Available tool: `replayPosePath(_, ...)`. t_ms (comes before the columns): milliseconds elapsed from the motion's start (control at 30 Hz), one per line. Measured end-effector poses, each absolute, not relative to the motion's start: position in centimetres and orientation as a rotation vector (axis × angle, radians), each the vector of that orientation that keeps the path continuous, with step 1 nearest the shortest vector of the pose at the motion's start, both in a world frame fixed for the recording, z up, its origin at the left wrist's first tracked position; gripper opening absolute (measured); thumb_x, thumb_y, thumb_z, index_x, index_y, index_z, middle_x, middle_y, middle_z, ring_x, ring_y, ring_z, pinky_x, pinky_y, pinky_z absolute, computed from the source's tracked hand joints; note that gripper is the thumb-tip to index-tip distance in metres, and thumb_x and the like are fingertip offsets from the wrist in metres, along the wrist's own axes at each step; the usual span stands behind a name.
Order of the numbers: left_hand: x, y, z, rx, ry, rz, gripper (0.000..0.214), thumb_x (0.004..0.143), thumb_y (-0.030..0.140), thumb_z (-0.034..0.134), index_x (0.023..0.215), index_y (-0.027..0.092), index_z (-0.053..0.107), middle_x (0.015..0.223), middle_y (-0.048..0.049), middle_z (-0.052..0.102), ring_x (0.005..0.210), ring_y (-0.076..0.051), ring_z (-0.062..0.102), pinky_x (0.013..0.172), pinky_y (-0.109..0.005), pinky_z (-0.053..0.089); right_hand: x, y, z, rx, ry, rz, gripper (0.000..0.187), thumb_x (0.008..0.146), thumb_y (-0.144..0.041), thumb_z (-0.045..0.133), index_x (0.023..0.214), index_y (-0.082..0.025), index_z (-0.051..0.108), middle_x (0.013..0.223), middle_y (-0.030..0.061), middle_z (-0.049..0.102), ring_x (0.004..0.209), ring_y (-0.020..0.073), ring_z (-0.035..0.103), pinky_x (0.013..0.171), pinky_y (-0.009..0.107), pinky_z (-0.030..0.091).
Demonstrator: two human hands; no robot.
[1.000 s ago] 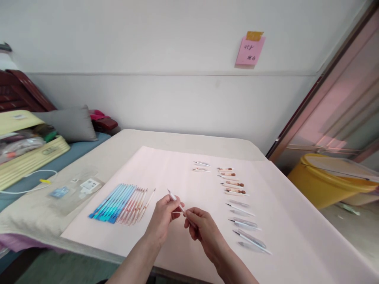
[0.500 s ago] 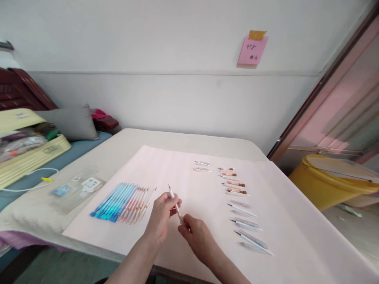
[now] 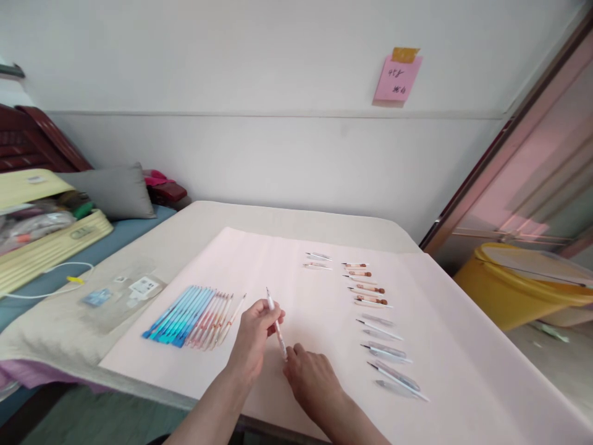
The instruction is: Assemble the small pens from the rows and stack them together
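Observation:
My left hand (image 3: 254,330) pinches a slim white pen (image 3: 279,337), tip up and tilted, above the pink sheet. At the pen's lower end is my right hand (image 3: 312,374), fingers curled in against it; the fingertips are partly hidden. Left of my hands lies a row of blue pens (image 3: 178,315), with pink and white pens (image 3: 213,321) beside them. To the right, pen parts and refills (image 3: 389,352) are set out in small groups. Some groups have brown-ended barrels (image 3: 370,288); others have clear, greyish ones. Two more groups (image 3: 318,266) rest farther back.
The pink sheet (image 3: 259,259) covers much of the padded table. Clear plastic packaging (image 3: 125,300) and a white cable (image 3: 50,293) are at the left, near a yellow box (image 3: 60,244) of bagged items. A yellow bin (image 3: 504,290) stands right of the table; the wall is behind.
My right hand has shifted slightly down and right, its fingers curling more, and more of the pen's lower end shows. My left hand keeps its grip on the pen.

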State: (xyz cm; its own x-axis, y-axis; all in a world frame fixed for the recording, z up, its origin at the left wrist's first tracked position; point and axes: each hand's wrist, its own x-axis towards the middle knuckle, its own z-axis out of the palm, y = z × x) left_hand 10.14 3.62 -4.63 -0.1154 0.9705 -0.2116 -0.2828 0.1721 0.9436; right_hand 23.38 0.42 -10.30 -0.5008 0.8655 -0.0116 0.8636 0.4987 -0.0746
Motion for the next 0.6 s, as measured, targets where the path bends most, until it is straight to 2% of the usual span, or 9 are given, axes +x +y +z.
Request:
replayPosePath(167, 10.36, 3.64, -4.71, 0.867, 1.222, 1.273, 0.026, 0.063, 0.038, 0.068, 0.077, 0.016, 0.065, 0.073, -0.0028, 0.06, 0.069, -0.014, 0.053, 0.066, -0.025, 0.04, 23.37, 0.33, -10.34, -1.531, -2.709, 0.124, 0.014, 0.084, -0.011, 0.042, 0.093, -0.02, 0.048, 0.084, 0.0045, 0.059, 0.071, 0.0183, 0.062, 0.058, 0.026, 0.039)
replayPosePath(333, 10.37, 3.82, -4.93, 0.941, 1.283, 1.307, 0.024, 0.063, 0.038, 0.068, 0.074, 0.017, 0.066, 0.06, 0.0024, 0.05, 0.057, -0.01, 0.042, 0.058, -0.023, 0.033, 23.39, 0.33, -10.37, -1.53, -2.72, 0.114, 0.013, 0.083, -0.011, 0.045, 0.093, -0.019, 0.049, 0.085, 0.0055, 0.059, 0.072, 0.019, 0.061, 0.058, 0.027, 0.039)
replayPosePath(433, 10.38, 3.82, -4.93, 0.952, 1.261, 1.297, 0.024, 0.064, 0.037, 0.067, 0.076, 0.017, 0.066, 0.06, 0.0022, 0.049, 0.058, -0.01, 0.042, 0.059, -0.024, 0.034, 23.41, 0.3, -10.38, -1.517, -2.719, 0.1, 0.015, 0.082, -0.011, 0.045, 0.093, -0.019, 0.049, 0.085, 0.0052, 0.059, 0.071, 0.0196, 0.061, 0.057, 0.027, 0.039)
replayPosePath(600, 10.73, 3.68, -4.87, 0.893, 1.207, 1.281, 0.025, 0.062, 0.036, 0.069, 0.076, 0.015, 0.066, 0.068, -0.0017, 0.055, 0.063, -0.012, 0.048, 0.062, -0.025, 0.038, 23.4, 0.29, -10.32, -1.515, -2.717, 0.077, 0.014, 0.083, -0.011, 0.044, 0.094, -0.019, 0.049, 0.087, 0.0057, 0.06, 0.071, 0.0192, 0.061, 0.057, 0.027, 0.039)
